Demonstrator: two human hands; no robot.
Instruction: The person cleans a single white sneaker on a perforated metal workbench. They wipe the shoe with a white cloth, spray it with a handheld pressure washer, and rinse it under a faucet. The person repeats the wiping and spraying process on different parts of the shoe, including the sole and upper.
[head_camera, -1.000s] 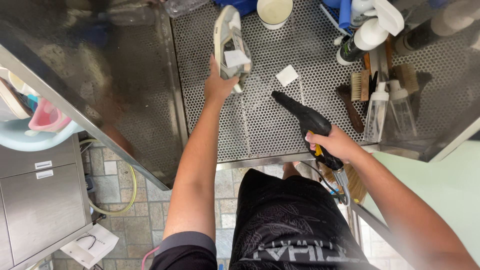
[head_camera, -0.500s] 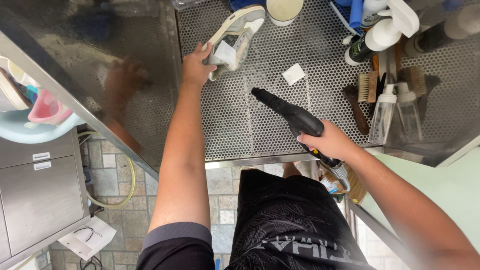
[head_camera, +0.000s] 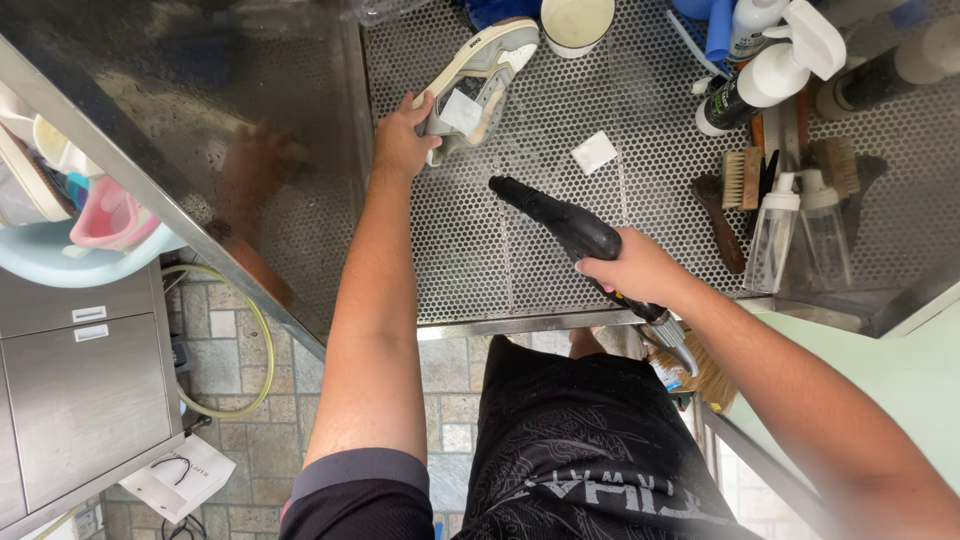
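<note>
My left hand (head_camera: 400, 140) grips a beige and white sneaker (head_camera: 478, 72) by its heel, lying tilted on its side on the perforated metal sink bed (head_camera: 470, 250). A white tag hangs from the shoe. My right hand (head_camera: 640, 270) holds a black spray gun (head_camera: 560, 222) by its handle, its nozzle pointing up-left toward the shoe, a short gap away. A hose fitting leaves the gun below my wrist.
A small white square pad (head_camera: 594, 152) lies on the mesh. Spray bottles (head_camera: 765, 75), clear bottles (head_camera: 775, 235) and brushes (head_camera: 735, 180) crowd the right side. A white cup (head_camera: 577, 22) stands at the back. A steel side wall (head_camera: 200, 150) rises on the left, a basin with shoes (head_camera: 70, 220) beyond.
My left hand has lowered the sneaker from upright to lying on its side and shifted it left. The spray gun has moved left with the nozzle following the shoe.
</note>
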